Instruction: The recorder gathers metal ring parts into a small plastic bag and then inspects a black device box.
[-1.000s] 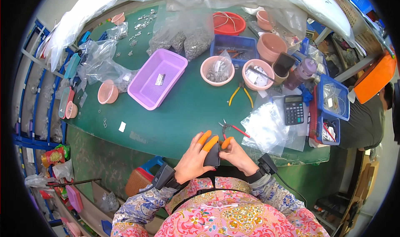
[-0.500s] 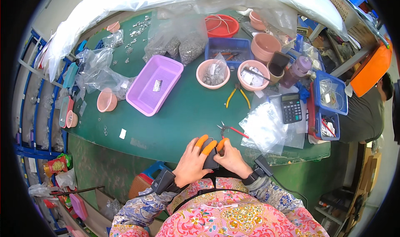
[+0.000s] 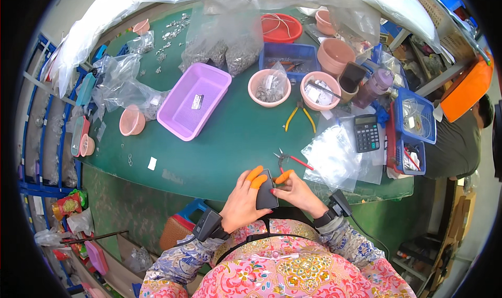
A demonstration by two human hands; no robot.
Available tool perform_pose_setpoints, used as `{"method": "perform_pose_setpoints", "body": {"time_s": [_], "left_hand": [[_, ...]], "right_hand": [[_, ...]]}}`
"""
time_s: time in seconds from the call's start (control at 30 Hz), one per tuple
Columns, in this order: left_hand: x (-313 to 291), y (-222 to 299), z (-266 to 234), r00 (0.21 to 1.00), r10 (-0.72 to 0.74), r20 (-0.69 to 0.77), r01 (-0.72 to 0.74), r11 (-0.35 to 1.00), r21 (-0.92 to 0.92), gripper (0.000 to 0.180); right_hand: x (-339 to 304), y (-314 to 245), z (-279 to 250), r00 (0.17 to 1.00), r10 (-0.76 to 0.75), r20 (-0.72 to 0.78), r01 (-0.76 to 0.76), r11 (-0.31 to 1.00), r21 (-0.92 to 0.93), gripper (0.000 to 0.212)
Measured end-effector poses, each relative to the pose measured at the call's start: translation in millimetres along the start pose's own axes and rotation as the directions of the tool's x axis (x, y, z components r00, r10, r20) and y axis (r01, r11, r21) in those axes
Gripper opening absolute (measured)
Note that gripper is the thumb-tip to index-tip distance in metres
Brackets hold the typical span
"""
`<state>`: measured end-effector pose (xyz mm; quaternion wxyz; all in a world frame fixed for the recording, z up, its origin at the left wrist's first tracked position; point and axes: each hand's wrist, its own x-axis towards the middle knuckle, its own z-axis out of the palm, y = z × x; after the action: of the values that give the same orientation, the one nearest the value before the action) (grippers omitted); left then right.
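Observation:
At the table's near edge my left hand (image 3: 244,197) grips a small flat black block (image 3: 267,192), with orange covers on two of its fingers. My right hand (image 3: 297,192) is closed at the block's right side, its thumb and orange-covered index finger close together. Whatever lies between those fingertips is too small to make out. Just beyond the hands lie red-handled pliers (image 3: 285,161) with their jaws spread. Yellow-handled pliers (image 3: 300,116) rest farther back, below two pink bowls.
A purple basket (image 3: 194,102) stands left of centre. Pink bowls (image 3: 269,87), a blue tray (image 3: 289,60) and a red basin (image 3: 281,28) sit behind. To the right are clear plastic bags (image 3: 332,154), a calculator (image 3: 366,132) and blue baskets (image 3: 415,116). Another person (image 3: 463,141) is at far right.
My right hand has shifted slightly right, away from my left, uncovering more of the black block. The whole view has moved a little.

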<state>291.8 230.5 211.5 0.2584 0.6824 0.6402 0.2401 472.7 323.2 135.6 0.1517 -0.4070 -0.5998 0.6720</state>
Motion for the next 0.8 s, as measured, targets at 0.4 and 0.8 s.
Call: {"method": "perform_pose_setpoints", "body": {"time_s": [0.4,0.8], "left_hand": [[-1.6,0.7,-0.8,1.0,-0.015,0.004,0.015,1.0,-0.007,0.088],[-0.6,-0.5,5.3,1.0,-0.003,-0.018,0.003,1.0,-0.006,0.082]], "right_hand": [[5.6,-6.4,-7.2,0.99,0.127,0.069,-0.134,0.984,0.114,0.046],[1.5,-48.0,6.1,0.986,0.079,-0.148,-0.141,0.869,-0.475,0.04]]}}
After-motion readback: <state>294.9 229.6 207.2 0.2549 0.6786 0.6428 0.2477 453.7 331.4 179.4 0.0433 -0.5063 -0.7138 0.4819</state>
